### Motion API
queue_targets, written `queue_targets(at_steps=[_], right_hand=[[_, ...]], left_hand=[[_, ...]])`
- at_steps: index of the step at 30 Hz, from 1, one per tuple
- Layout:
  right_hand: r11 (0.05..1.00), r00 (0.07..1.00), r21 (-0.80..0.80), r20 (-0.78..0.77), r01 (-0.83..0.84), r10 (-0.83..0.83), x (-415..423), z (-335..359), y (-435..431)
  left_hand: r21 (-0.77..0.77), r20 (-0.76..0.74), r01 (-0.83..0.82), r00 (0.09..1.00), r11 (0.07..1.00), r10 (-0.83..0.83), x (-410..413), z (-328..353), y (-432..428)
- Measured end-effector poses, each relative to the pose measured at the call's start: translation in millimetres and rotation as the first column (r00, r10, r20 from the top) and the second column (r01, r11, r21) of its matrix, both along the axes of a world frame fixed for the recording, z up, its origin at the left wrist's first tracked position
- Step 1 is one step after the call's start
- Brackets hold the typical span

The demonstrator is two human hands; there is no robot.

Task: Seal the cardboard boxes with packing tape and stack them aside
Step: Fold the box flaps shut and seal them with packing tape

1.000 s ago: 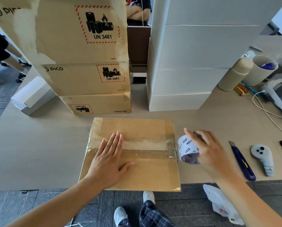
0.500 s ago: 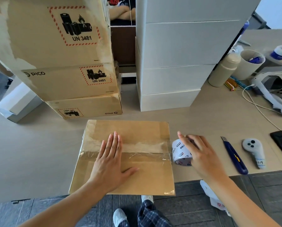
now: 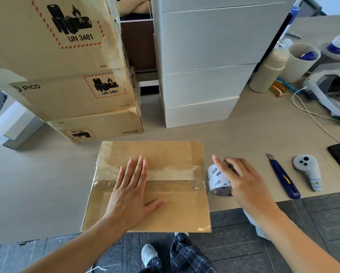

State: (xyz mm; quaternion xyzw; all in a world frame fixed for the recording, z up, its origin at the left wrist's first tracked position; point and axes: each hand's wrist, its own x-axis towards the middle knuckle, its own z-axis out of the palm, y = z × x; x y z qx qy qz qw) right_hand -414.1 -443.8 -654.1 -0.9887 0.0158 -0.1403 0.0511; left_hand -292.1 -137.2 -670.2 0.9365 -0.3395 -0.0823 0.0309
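Right now my left hand (image 3: 133,194) lies flat on the cardboard box (image 3: 165,152), fingers straight, pressing across the taped seam. My right hand (image 3: 244,184) curls over the tape roll (image 3: 217,182), gripping it just beside the box's right edge. The box sits at the table's (image 3: 46,184) near edge, before the stacked boxes (image 3: 76,95).

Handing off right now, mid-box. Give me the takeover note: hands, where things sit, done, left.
Left hand: flat, pressing on the box top, at the table's near edge.
Right hand: grips the tape roll, just right of the box.
Done: clear tape strip runs across the centre seam, edge to edge.
Left: cannot tell if the strip is cut from the roll; box cutter lies to the right. Then probably stack the box on the brown stack, rear left.
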Motion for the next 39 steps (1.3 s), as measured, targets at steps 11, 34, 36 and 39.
queue_targets(at_steps=[11, 34, 36, 39], right_hand=[[1.000, 0.999, 0.011, -0.039, 0.016, -0.015, -5.3, -1.7, 2.4], [0.995, 0.976, 0.053, -0.205, 0.086, -0.074, -3.8, -2.1, 18.6], [0.994, 0.976, 0.054, -0.200, 0.093, -0.080, -3.3, 0.0, 18.3], [0.994, 0.979, 0.034, -0.182, 0.101, -0.093, 2.1, 3.6, 13.6]], left_hand=[[0.016, -0.009, 0.028, 1.000, 0.999, -0.028, 1.2, -0.2, -0.1], [0.072, 0.023, 0.180, 0.983, 0.981, -0.182, -9.4, 2.1, -10.4], [0.032, 0.010, 0.219, 0.976, 0.975, -0.220, -15.9, -2.4, -18.0], [-0.017, -0.015, 0.205, 0.979, 0.979, -0.206, -15.6, 0.2, -31.6]])
